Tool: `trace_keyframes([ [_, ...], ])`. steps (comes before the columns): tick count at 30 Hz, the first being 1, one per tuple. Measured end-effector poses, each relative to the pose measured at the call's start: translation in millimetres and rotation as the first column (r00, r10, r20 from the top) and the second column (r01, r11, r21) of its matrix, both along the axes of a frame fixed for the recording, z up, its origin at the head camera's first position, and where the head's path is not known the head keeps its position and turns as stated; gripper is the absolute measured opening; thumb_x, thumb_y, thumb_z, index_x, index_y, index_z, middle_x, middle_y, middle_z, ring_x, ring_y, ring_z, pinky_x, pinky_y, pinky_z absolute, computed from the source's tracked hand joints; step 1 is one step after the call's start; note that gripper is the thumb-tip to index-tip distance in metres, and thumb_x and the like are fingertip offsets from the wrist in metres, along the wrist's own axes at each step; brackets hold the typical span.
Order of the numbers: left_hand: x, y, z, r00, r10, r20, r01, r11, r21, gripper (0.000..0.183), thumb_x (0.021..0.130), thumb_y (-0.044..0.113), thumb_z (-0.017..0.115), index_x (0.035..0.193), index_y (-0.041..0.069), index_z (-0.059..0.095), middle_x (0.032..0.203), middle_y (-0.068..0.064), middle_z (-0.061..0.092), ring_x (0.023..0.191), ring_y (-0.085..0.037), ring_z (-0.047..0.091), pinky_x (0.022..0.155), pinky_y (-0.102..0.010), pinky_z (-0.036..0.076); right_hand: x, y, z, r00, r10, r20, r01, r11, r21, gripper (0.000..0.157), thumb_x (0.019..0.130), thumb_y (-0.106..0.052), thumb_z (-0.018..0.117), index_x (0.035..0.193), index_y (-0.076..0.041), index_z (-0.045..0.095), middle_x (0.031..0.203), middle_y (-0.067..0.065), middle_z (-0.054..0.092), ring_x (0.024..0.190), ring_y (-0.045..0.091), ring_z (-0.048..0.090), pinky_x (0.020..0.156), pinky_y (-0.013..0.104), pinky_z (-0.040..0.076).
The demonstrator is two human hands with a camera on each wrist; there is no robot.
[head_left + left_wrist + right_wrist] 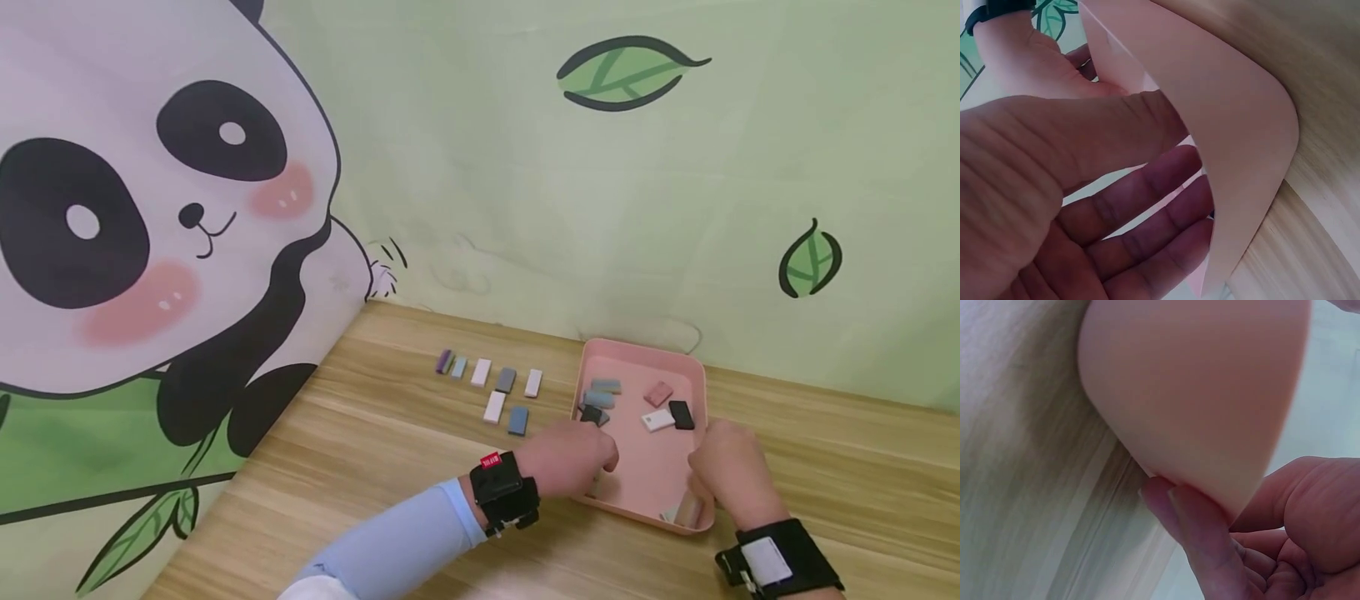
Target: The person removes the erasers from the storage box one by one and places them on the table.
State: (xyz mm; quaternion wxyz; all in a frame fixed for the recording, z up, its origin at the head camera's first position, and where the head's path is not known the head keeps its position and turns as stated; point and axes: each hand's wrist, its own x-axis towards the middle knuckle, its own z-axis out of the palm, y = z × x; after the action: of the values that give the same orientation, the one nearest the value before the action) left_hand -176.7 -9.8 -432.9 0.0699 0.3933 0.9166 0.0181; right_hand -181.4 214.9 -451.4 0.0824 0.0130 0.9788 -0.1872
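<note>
A pink tray (645, 492) stands on the wooden table with several small flat blocks inside. My right hand (735, 467) grips its right wall; in the right wrist view the fingers (1200, 525) lie against the outside. My left hand (566, 458) reaches over the left rim. In the left wrist view its thumb (1116, 128) and fingers pass behind the tray wall (1235, 119), which hides the fingertips, so I cannot tell whether they pinch anything. A dark block (592, 414) is just beyond this hand. White (657, 420), black (681, 415) and pink (659, 393) blocks lie farther right.
Left of the tray, several blocks lie spaced out on the table, among them a blue one (518, 421), a white one (493, 407) and a purple one (443, 361). A green wall covering (480, 167) with a printed panda borders the table's back edge.
</note>
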Motion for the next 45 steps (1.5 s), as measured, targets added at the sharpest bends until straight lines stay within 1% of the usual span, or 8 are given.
trace_keyframes([
  [5,0.5,3.9,-3.9,1.000,0.012,-0.027,-0.012,1.000,-0.028,0.013,0.085,0.013,0.064,0.080,0.025,0.069,0.072,0.014,0.060,0.060,-0.002,0.050,0.049,-0.017,0.038,0.9,-0.8,0.6,1.000,-0.014,0.007,0.014,1.000,-0.022,0.013,0.081,-0.003,0.050,0.075,0.007,0.057,0.064,0.011,0.050,0.055,0.021,0.049,0.047,0.028,0.036],
  [11,0.8,7.6,-6.4,0.994,-0.021,-0.110,0.012,0.996,-0.087,0.018,0.085,0.017,0.064,0.071,0.027,0.064,0.064,0.014,0.057,0.056,-0.002,0.048,0.046,-0.019,0.037,2.4,-2.4,1.2,1.000,-0.028,0.011,0.028,0.999,-0.039,0.013,0.080,-0.003,0.051,0.077,0.008,0.057,0.063,0.011,0.049,0.054,0.021,0.050,0.046,0.028,0.037],
  [16,-0.7,9.3,-9.3,0.992,-0.037,-0.122,0.025,0.995,-0.100,0.016,0.085,0.020,0.065,0.071,0.027,0.064,0.065,0.015,0.058,0.056,-0.001,0.048,0.046,-0.019,0.037,1.8,-2.0,1.8,1.000,-0.026,0.009,0.027,0.999,-0.038,0.013,0.081,-0.003,0.050,0.077,0.008,0.057,0.064,0.011,0.049,0.054,0.021,0.050,0.046,0.028,0.037],
  [22,-2.1,9.3,-11.5,0.993,-0.026,-0.115,0.015,0.995,-0.095,0.014,0.087,0.018,0.062,0.074,0.025,0.064,0.066,0.013,0.057,0.056,-0.003,0.048,0.046,-0.018,0.038,1.2,-1.6,0.7,1.000,-0.023,0.000,0.023,0.999,-0.035,0.013,0.081,-0.003,0.049,0.075,0.007,0.056,0.063,0.011,0.048,0.054,0.022,0.049,0.046,0.028,0.036],
  [33,-1.3,10.3,-13.2,0.991,-0.046,-0.122,0.034,0.995,-0.098,0.014,0.087,0.019,0.062,0.074,0.024,0.064,0.064,0.013,0.055,0.055,-0.003,0.048,0.047,-0.018,0.039,0.9,-1.2,-0.1,0.999,-0.026,0.023,0.027,0.999,-0.022,0.014,0.082,-0.003,0.051,0.079,0.009,0.056,0.065,0.013,0.049,0.055,0.023,0.050,0.046,0.028,0.037],
  [38,-1.5,9.7,-13.2,0.996,-0.042,-0.080,0.037,0.997,-0.062,0.016,0.086,0.020,0.064,0.070,0.024,0.063,0.065,0.014,0.057,0.055,-0.001,0.048,0.047,-0.017,0.039,1.3,-1.5,-0.8,0.999,-0.024,0.022,0.024,1.000,-0.020,0.014,0.082,-0.004,0.051,0.078,0.008,0.056,0.064,0.012,0.048,0.054,0.022,0.050,0.047,0.028,0.037],
  [43,-4.5,6.5,-14.0,0.999,-0.030,0.022,0.030,0.999,0.017,0.014,0.084,0.013,0.065,0.074,0.022,0.067,0.069,0.014,0.059,0.058,-0.001,0.047,0.050,-0.014,0.037,2.6,-2.8,0.9,1.000,-0.023,0.017,0.024,1.000,-0.016,0.014,0.082,-0.004,0.052,0.077,0.008,0.056,0.064,0.012,0.049,0.053,0.021,0.050,0.046,0.028,0.037],
  [45,-7.4,4.6,-13.1,0.998,-0.047,0.050,0.044,0.997,0.059,0.014,0.083,0.010,0.065,0.077,0.021,0.070,0.072,0.014,0.060,0.060,-0.001,0.045,0.052,-0.013,0.036,2.8,-3.3,1.6,1.000,-0.021,0.009,0.021,1.000,-0.010,0.014,0.081,-0.004,0.052,0.076,0.008,0.056,0.063,0.012,0.049,0.053,0.021,0.050,0.046,0.028,0.037],
])
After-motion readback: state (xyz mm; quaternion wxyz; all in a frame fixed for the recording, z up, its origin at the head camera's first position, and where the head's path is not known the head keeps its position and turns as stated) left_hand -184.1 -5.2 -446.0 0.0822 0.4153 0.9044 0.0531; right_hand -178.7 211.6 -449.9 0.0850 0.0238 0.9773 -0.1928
